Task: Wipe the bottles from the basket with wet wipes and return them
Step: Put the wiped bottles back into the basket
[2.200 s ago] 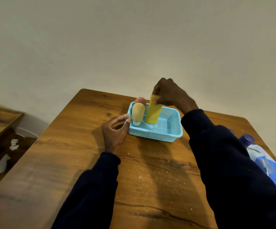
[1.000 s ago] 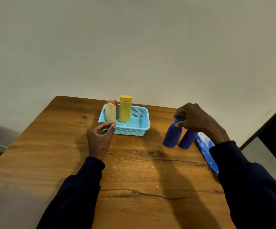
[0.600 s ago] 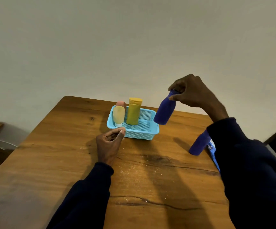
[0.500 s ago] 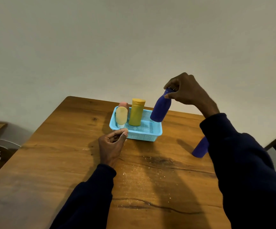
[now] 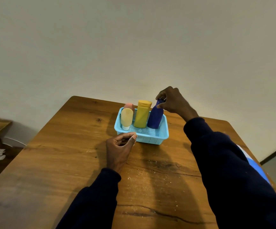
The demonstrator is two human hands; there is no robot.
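Two dark sleeves reach up from the bottom of the frame across a worn wooden table (image 5: 67, 162). At the right edge a blue-and-white pack (image 5: 256, 169), perhaps the wipes, peeks from behind the right sleeve.

At centre frame the left hand (image 5: 119, 149) lies on the table, its fingers loosely curled and the thumb tip at the near left corner of the light blue basket (image 5: 150, 139). Nothing can be seen in it.

Inside the basket, just above centre, stand a pale tube (image 5: 126, 118) at the left with a pink bottle (image 5: 129, 106) behind it, a yellow bottle (image 5: 141, 115) in the middle, and a dark blue bottle (image 5: 155, 118) at the right end. The blue one leans slightly left, close beside the yellow one.

Farthest away, against the bare wall, the right hand (image 5: 172, 100) pinches the blue bottle's top between thumb and curled fingers.

The step in hand looks like the return of a wiped bottle. The next move calls for seating its base flat on the mesh floor, then loosening the pinch gently so that it does not tip onto its neighbour. Whether any bottle is left outside cannot be told.
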